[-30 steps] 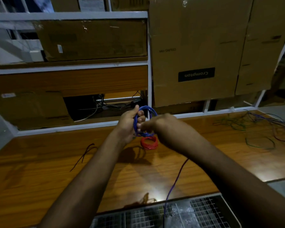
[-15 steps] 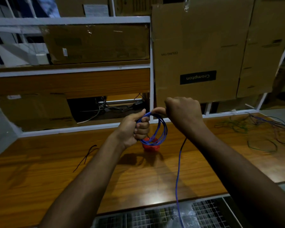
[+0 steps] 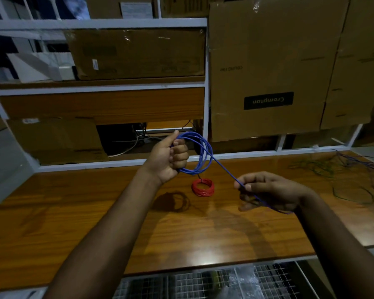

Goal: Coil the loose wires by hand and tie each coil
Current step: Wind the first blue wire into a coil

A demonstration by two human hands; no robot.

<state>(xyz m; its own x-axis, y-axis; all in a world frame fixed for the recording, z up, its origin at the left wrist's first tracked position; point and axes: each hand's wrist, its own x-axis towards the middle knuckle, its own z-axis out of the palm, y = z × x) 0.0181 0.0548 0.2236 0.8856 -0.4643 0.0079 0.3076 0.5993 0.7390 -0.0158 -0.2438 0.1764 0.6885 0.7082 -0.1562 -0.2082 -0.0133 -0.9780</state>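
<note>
Above the wooden surface, near frame centre, the left hand grips a blue coil of several loops, fingers curled tight round the loops' left side, thumb up along the top. One strand runs off the coil toward 4 o'clock to the right hand, which pinches it between thumb and forefinger; other fingers loosely curled, the wire passing on under the palm toward the wrist. Where the free tail ends can't be seen. Strand between the hands looks taut and straight. Step in hand, by my read: winding the blue wire, mid-coil, right hand feeding slack for another turn; tying not yet begun on this one. A red coil lies flat on the surface just below the blue one, at 6 o'clock of it, apparently finished; whether it is tied is too small to tell. Loose wires, green and dark, lie tangled on the surface at 2 o'clock, well apart from the hands, not yet coiled. Next move likely calls for carrying the right hand up and over to the left fist, laying the strand alongside the held loops, the left hand easing just enough to take it without letting the loops spring apart. Loops sit uneven, so keeping tension matters. Cardboard boxes stand behind at 12 o'clock.
</note>
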